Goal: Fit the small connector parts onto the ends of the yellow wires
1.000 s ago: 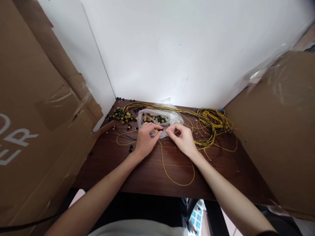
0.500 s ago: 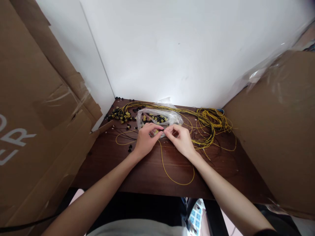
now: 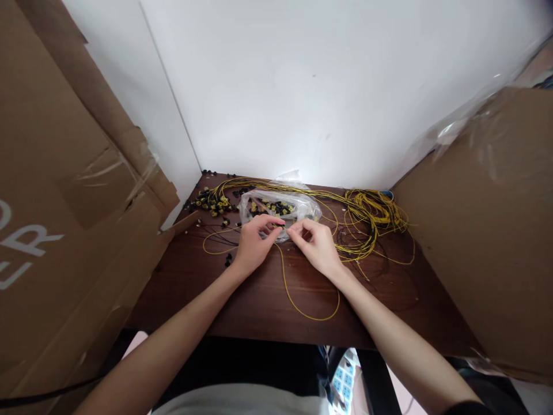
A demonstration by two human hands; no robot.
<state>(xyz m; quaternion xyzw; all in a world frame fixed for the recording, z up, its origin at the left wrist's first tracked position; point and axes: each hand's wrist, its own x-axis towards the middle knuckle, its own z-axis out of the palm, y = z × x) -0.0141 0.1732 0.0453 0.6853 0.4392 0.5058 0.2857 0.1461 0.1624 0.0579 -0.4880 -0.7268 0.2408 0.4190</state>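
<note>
My left hand (image 3: pixel 256 239) is closed in a pinch on a small black part (image 3: pixel 283 226). Close to it, my right hand (image 3: pixel 315 242) is also pinched, its fingertips almost touching the part; what they grip is too small to make out. A thin yellow wire (image 3: pixel 319 319) comes down from beside my left fingers, loops across the brown table (image 3: pixel 259 305) and passes under my right forearm. Just behind both hands lies a clear plastic bag (image 3: pixel 309 203) with several small black and yellow parts (image 3: pixel 276 206) inside.
Black and yellow pieces (image 3: pixel 211 202) are heaped at the back left, with bundled yellow and black wires (image 3: pixel 375 213) at the back right. Cardboard walls (image 3: pixel 86 190) flank the table on both sides. A white panel (image 3: pixel 302 86) stands behind.
My left fingers have shifted slightly, so the black part shows a little differently between the fingertips. The yellow wire's loop has risen slightly. My right hand is nearly still.
</note>
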